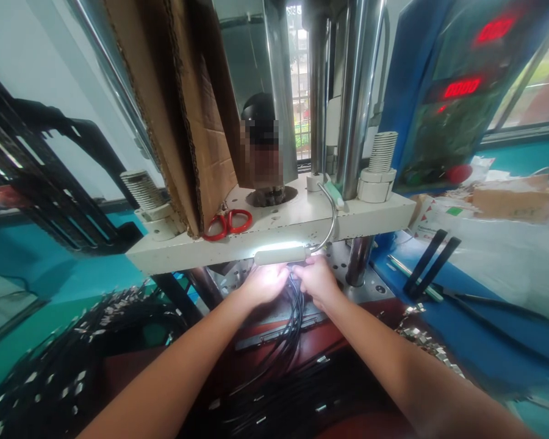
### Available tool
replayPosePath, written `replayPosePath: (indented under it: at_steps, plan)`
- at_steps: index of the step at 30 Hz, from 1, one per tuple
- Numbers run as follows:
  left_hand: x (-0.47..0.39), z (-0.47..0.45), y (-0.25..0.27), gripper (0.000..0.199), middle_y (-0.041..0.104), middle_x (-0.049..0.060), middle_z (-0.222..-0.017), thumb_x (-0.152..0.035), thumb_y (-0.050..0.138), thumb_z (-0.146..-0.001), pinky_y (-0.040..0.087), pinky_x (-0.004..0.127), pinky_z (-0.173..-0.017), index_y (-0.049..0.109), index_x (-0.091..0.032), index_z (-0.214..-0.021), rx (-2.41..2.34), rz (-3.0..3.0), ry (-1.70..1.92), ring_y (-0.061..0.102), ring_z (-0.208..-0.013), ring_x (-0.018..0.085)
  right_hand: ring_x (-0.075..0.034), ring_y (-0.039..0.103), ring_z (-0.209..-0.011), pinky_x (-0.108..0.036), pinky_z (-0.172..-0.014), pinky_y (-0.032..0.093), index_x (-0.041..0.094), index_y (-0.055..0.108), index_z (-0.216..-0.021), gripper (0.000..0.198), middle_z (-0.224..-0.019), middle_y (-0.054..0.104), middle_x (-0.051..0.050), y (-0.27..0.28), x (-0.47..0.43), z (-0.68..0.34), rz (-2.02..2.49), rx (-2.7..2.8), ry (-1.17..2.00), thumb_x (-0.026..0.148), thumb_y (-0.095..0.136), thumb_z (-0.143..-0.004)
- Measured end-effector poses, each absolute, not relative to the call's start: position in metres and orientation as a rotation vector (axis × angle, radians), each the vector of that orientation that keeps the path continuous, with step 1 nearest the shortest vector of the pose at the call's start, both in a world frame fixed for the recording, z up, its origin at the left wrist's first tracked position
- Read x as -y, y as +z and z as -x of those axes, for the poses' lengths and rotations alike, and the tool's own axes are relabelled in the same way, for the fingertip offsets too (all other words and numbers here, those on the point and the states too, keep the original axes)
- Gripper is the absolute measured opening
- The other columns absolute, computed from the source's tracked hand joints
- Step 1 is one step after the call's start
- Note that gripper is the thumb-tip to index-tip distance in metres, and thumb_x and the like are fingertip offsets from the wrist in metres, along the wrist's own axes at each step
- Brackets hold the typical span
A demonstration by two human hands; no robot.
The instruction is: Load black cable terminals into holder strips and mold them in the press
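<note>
Under the lit work lamp (281, 255), my left hand (268, 282) and my right hand (318, 280) meet at the lower part of the press. The fingers of both are closed at the upper ends of a bundle of thin black cables (294, 314). From there the bundle hangs down between my forearms toward the dark red surface (322, 342). The lamp's glare and my own fingers hide the cable ends. Behind my hands lies a metal plate with holes (224, 283).
Red-handled scissors (229, 224) and cardboard (210, 134) rest on the white press plate (183, 257). Heaps of black cables with silvery ends (68, 353) lie left and in front. Right are a blue control box (462, 79), a blue table (480, 332) and white bags (498, 256).
</note>
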State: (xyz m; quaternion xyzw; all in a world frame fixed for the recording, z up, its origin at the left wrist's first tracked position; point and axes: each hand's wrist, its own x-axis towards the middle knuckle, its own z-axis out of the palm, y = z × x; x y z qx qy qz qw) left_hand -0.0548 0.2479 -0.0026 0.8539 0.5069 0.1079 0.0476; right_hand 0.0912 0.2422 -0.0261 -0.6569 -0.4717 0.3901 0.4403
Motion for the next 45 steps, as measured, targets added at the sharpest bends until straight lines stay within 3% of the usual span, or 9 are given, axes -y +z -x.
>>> replayPosePath:
  at_steps: [4,8,15,21,24,28,32,40,45]
  plan:
    - [-0.247,0.055,-0.003,0.040,0.065,0.006,-0.117,-0.031,0.027,-0.094,0.040,0.040,-0.100,0.061,-0.022,-0.112,-1.562,-2.605,0.347,0.060,-0.105,0.022,-0.012,0.052,-0.033,-0.020,-0.036,0.038,0.012,0.052,-0.107,0.034,-0.043,0.052,0.008,-0.029,-0.246,-0.094,1.660,1.177,0.974,0.022,0.058,-0.075]
    - [-0.245,0.056,-0.002,0.040,0.065,0.005,-0.119,-0.032,0.027,-0.095,0.043,0.038,-0.099,0.060,-0.024,-0.115,-1.544,-2.610,0.347,0.058,-0.110,0.022,-0.013,0.056,-0.037,-0.019,-0.039,0.041,0.013,0.053,-0.108,0.033,-0.045,0.053,0.007,-0.029,-0.246,-0.097,1.666,1.209,0.943,0.022,0.059,-0.077]
    - [-0.244,0.054,0.000,0.040,0.061,0.003,-0.127,-0.033,0.028,-0.095,0.042,0.039,-0.101,0.057,-0.028,-0.122,-1.524,-2.618,0.347,0.055,-0.118,0.023,-0.011,0.059,-0.043,-0.022,-0.047,0.047,0.011,0.053,-0.107,0.029,-0.070,0.066,-0.002,-0.018,-0.239,-0.101,1.745,1.365,0.785,0.018,0.055,-0.079]
    - [-0.243,0.053,0.000,0.040,0.059,0.002,-0.131,-0.034,0.030,-0.094,0.041,0.039,-0.103,0.054,-0.029,-0.126,-1.531,-2.617,0.362,0.053,-0.120,0.023,-0.020,0.063,-0.088,-0.030,-0.078,0.048,0.019,0.066,-0.089,0.017,-0.108,0.060,-0.009,-0.008,-0.231,-0.104,1.731,1.726,0.437,0.016,0.053,-0.079]
    - [-0.243,0.054,0.000,0.041,0.061,0.003,-0.127,-0.032,0.030,-0.094,0.041,0.040,-0.102,0.054,-0.028,-0.127,-1.543,-2.612,0.364,0.054,-0.119,0.024,-0.023,0.062,-0.086,-0.035,-0.076,0.047,0.018,0.068,-0.082,0.019,-0.109,0.057,-0.012,-0.003,-0.226,-0.103,1.737,1.884,0.335,0.024,0.050,-0.082]
    - [-0.243,0.054,-0.001,0.039,0.062,0.003,-0.126,-0.032,0.031,-0.094,0.041,0.040,-0.102,0.057,-0.027,-0.123,-1.550,-2.612,0.371,0.054,-0.119,0.024,-0.025,0.063,-0.082,-0.038,-0.073,0.046,0.016,0.069,-0.087,0.028,-0.108,0.058,-0.014,0.001,-0.226,-0.101,1.768,1.998,0.250,0.034,0.048,-0.085]
    - [-0.242,0.053,0.000,0.038,0.062,0.004,-0.125,-0.032,0.031,-0.094,0.041,0.040,-0.102,0.059,-0.026,-0.118,-1.548,-2.619,0.381,0.053,-0.119,0.024,-0.024,0.063,-0.081,-0.035,-0.071,0.045,0.016,0.070,-0.089,0.025,-0.107,0.061,-0.014,0.001,-0.231,-0.100,1.792,2.022,0.245,0.032,0.052,-0.082]
    - [-0.243,0.053,0.001,0.039,0.061,0.004,-0.126,-0.031,0.030,-0.094,0.041,0.040,-0.102,0.056,-0.026,-0.122,-1.532,-2.640,0.394,0.056,-0.113,0.023,-0.021,0.063,-0.086,-0.030,-0.073,0.045,0.018,0.068,-0.069,0.024,-0.101,0.064,-0.010,-0.003,-0.238,-0.102,1.796,1.835,0.289,0.031,0.051,-0.081]
    - [-0.241,0.052,0.003,0.039,0.057,0.003,-0.132,-0.030,0.031,-0.094,0.038,0.040,-0.104,0.053,-0.025,-0.127,-1.519,-2.655,0.409,0.053,-0.117,0.023,-0.019,0.062,-0.078,-0.029,-0.070,0.045,0.019,0.066,-0.067,0.019,-0.095,0.066,-0.008,-0.007,-0.240,-0.101,1.775,1.775,0.306,0.032,0.056,-0.077]
